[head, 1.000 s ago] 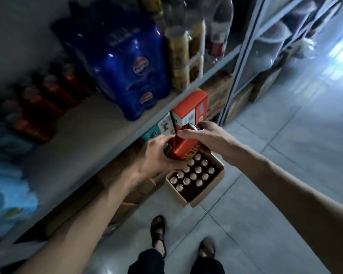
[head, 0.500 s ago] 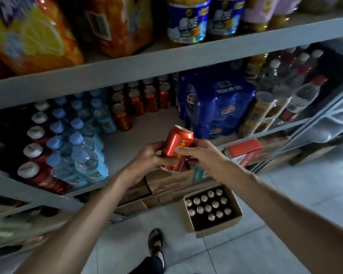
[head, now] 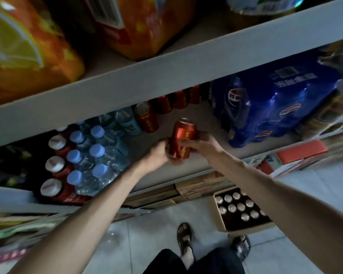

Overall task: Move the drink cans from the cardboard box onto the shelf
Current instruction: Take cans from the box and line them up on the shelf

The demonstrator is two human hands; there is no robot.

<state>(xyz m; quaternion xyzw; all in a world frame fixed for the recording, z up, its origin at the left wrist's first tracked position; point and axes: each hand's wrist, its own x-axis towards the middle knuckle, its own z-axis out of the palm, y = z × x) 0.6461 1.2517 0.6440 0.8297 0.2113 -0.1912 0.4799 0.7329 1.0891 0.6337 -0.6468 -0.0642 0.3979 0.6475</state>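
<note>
Moved since 0.5 s ago: red can (head: pixel 183 137) now further in over the shelf (head: pixel 204 123), slightly tilted, near the shelved cans (head: pixel 147 119), my left hand (head: pixel 156 155) and right hand (head: pixel 202 144) both in closed grip round it; cardboard box (head: pixel 246 230) on floor (head: pixel 147 244) below.

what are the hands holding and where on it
A red drink can: the left hand grips its lower body, the right hand its middle from the right.

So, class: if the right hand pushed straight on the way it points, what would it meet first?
Likely the nearest standing red can, beside the water bottles; bare shelf lies between, though depth is unclear.
</note>
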